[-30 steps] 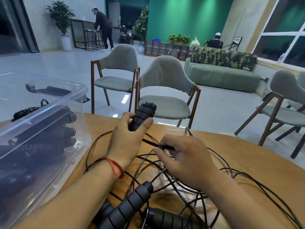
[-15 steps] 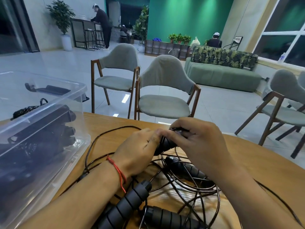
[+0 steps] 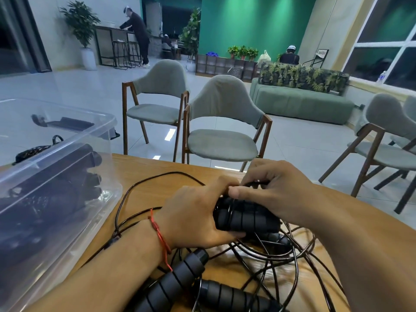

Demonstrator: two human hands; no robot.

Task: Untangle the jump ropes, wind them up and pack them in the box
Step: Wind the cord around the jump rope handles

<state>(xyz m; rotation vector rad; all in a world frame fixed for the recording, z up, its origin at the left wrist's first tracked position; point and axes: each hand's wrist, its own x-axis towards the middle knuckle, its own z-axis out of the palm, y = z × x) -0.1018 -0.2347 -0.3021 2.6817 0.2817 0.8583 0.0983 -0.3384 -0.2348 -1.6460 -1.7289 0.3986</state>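
Black foam handles (image 3: 247,218) are now paired up and lying sideways over the wooden table (image 3: 144,167), where a second ago it was just one handle held upright. So the winding part has started, I reckon. The left hand (image 3: 195,219) is wrapped round both handles, thumb underneath, and the right hand (image 3: 276,192) has moved in on top of them, fingertips pinching the cord (image 3: 157,176) right by the handle ends. Looks like at least one turn of cord already sits round the pair. Loads of it is still loose on the table though, tangled with the other two handles (image 3: 177,280) nearest me. The clear plastic box (image 3: 108,122) waits on the left with wound ropes already inside, so this one isn't packed yet
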